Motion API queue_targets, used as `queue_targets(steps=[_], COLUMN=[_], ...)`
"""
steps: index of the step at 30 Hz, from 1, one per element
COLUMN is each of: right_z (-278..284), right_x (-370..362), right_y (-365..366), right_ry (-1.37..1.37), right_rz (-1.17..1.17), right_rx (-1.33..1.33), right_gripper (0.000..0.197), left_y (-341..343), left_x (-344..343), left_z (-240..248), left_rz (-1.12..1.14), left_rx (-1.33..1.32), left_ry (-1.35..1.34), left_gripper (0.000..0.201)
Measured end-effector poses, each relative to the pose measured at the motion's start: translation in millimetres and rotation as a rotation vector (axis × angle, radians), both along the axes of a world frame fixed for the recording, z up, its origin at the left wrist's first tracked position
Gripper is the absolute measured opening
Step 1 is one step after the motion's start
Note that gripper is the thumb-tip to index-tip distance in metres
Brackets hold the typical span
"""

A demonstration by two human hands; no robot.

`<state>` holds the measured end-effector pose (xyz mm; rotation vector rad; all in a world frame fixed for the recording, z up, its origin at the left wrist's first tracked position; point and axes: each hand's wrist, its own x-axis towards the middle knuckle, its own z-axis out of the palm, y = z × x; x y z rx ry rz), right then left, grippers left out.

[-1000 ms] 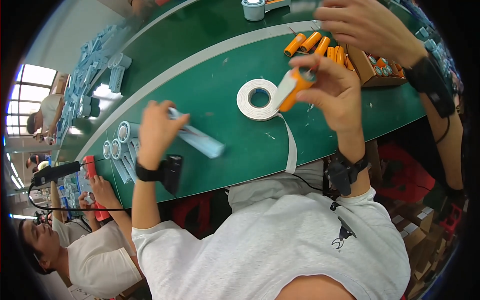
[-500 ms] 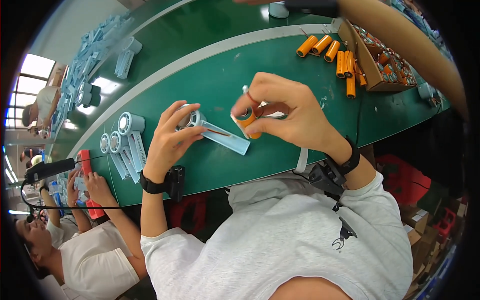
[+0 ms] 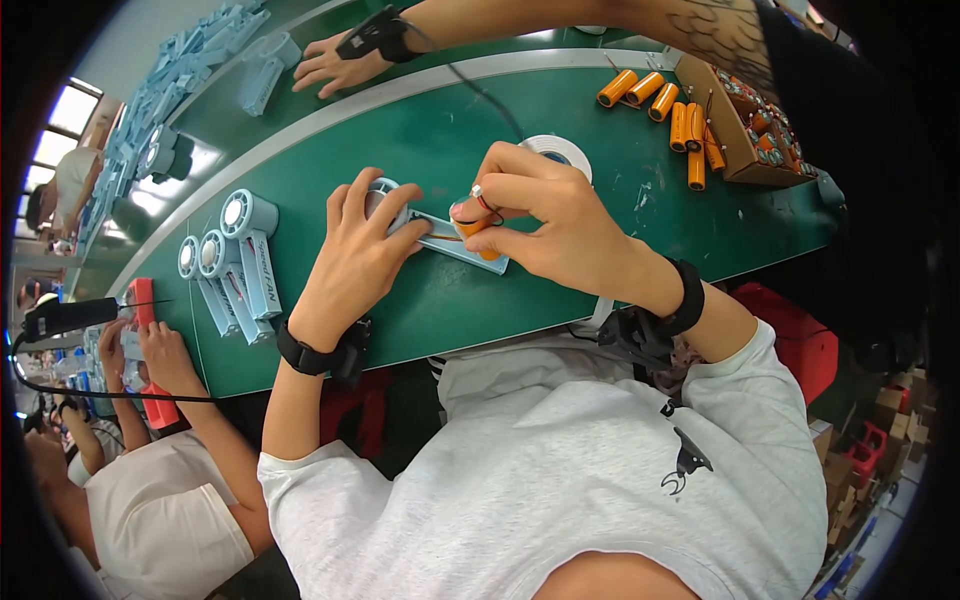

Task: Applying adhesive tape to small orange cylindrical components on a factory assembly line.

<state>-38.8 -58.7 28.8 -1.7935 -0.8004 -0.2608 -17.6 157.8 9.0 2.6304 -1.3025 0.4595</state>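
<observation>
My left hand [image 3: 358, 248] is closed around the round head of a light-blue handheld fan [image 3: 447, 240], which lies on the green table with its open handle trough pointing right. Between the thumb and fingers of my right hand [image 3: 570, 215] is an orange cylindrical battery [image 3: 472, 228]. The battery is at the handle's right end, over or partly in the trough; my fingers hide how deep it sits. A thin wire with a small white connector [image 3: 477, 191] rises by my right fingers. Just behind this hand lies a white tape roll [image 3: 578, 158], partly covered.
Several assembled blue fans [image 3: 262, 270] stand to the left. Orange batteries [image 3: 680, 125] lie at the back right beside a cardboard box [image 3: 745, 150] of more cells. A co-worker's arm [image 3: 570, 15] reaches across the far side. Another person's hands [image 3: 165, 355] work by a red fixture [image 3: 150, 300].
My right hand has brought the battery left and down onto the fan handle. The co-worker's arm now stretches further left across the far side, and the tape roll shows more.
</observation>
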Motion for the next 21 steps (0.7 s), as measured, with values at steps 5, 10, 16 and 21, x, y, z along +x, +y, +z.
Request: queue_targets(steps=[5,10,16,21], right_z=[-8,-10,4,19], right_x=[-4,-9,7,32], right_y=[2,5,13,35], right_ry=[-0.119,-0.127,0.077,0.243], right_rz=[-0.046,-0.067,0.082,0.114], right_rx=[-0.155,-0.237,-0.459,-0.868], right_gripper=[0.015,0.014,0.004,0.01], left_y=[-3,0,-5,-7], left_x=[-2,1,-2,-1], left_z=[-3,-8,-18,-16], left_rz=[0.039,0.025,0.076,0.154], left_rx=[-0.072,-0.298,-0.506,-0.877], left_ry=[0.086,0.233,0.243,0.665], left_gripper=[0.011,0.009,0.006,0.008])
